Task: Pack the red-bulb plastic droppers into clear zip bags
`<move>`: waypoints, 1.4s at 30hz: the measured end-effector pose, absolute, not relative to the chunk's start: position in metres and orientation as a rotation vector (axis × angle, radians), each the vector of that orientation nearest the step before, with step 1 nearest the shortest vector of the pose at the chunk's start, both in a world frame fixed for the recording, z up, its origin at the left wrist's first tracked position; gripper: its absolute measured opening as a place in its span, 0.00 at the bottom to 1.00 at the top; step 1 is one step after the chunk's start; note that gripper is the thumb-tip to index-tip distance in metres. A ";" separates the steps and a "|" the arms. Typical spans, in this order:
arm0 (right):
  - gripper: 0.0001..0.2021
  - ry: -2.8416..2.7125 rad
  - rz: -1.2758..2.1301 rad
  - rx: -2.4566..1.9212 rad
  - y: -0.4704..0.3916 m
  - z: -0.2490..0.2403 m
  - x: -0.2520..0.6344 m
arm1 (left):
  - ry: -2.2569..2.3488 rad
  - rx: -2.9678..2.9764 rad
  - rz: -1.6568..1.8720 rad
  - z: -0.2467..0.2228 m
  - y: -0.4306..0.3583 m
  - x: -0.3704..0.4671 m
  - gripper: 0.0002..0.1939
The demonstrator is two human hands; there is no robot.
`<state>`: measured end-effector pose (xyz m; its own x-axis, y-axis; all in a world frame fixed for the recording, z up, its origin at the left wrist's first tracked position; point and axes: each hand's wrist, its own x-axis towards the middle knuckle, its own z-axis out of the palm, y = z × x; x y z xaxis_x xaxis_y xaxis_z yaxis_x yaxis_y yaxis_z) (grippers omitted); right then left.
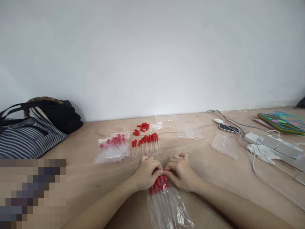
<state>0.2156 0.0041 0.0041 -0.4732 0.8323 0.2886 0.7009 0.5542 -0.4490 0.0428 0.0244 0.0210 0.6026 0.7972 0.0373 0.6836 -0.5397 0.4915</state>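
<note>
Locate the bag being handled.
In the head view, the clear bag of red-topped droppers is at bottom centre, its top edge pinched by the left hand and right hand.

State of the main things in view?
Held bag: red-tipped droppers inside, closure unclear
Left hand: pinching the bag's far end
Right hand: pinching the same end
Filled bags: overlapping, droppers inside
Droppers outside bags: in a row
Loose red bulbs: lying in a cluster
Clear tubes: lying together
Clear bags: lying flat
Phone: face up
Colourful flat items: stacked
</note>
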 end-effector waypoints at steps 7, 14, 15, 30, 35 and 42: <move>0.06 -2.264 0.420 -1.286 0.006 0.003 0.218 | 1.160 2.396 0.291 0.028 0.019 0.027 0.11; 0.09 -2.287 0.640 -1.335 0.012 0.005 0.214 | 1.181 2.392 0.335 0.025 0.014 0.029 0.10; 0.10 -2.278 0.673 -1.340 0.012 0.005 0.213 | 1.180 2.402 0.338 0.024 0.014 0.030 0.10; 0.06 -2.587 0.610 -1.174 0.019 0.018 0.210 | 1.184 2.460 0.357 0.023 0.011 0.029 0.07; 0.05 -2.550 0.523 -1.159 0.017 0.017 0.209 | 1.161 2.435 0.257 0.034 0.012 0.020 0.09; 0.06 -2.560 0.671 -1.132 0.021 0.019 0.210 | 1.234 2.382 0.283 0.030 0.011 0.018 0.09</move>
<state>0.2097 0.0205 0.0191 -0.6617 0.7480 0.0513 0.6266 0.5893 -0.5100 0.0177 0.0109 0.0302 0.5807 0.8139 -0.0200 0.7239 -0.5049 0.4702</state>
